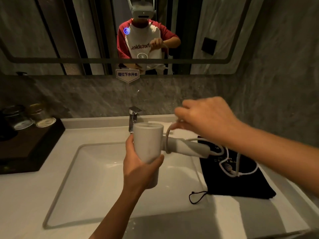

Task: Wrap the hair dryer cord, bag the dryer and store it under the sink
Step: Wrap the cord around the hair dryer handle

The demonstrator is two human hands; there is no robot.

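Observation:
My left hand (138,163) grips the barrel of the white hair dryer (148,144), held above the sink with its handle pointing right. My right hand (205,118) pinches the white cord (168,133) just above the handle's base, where a loop of it circles the handle. More cord (229,171) trails in loose curls over the black drawstring bag (241,183), which lies flat on the counter at the right.
A white sink basin (96,178) is set in the white counter, with a chrome faucet (133,118) behind the dryer. A dark tray (29,145) with glasses and jars sits at the left. The mirror above reflects a person.

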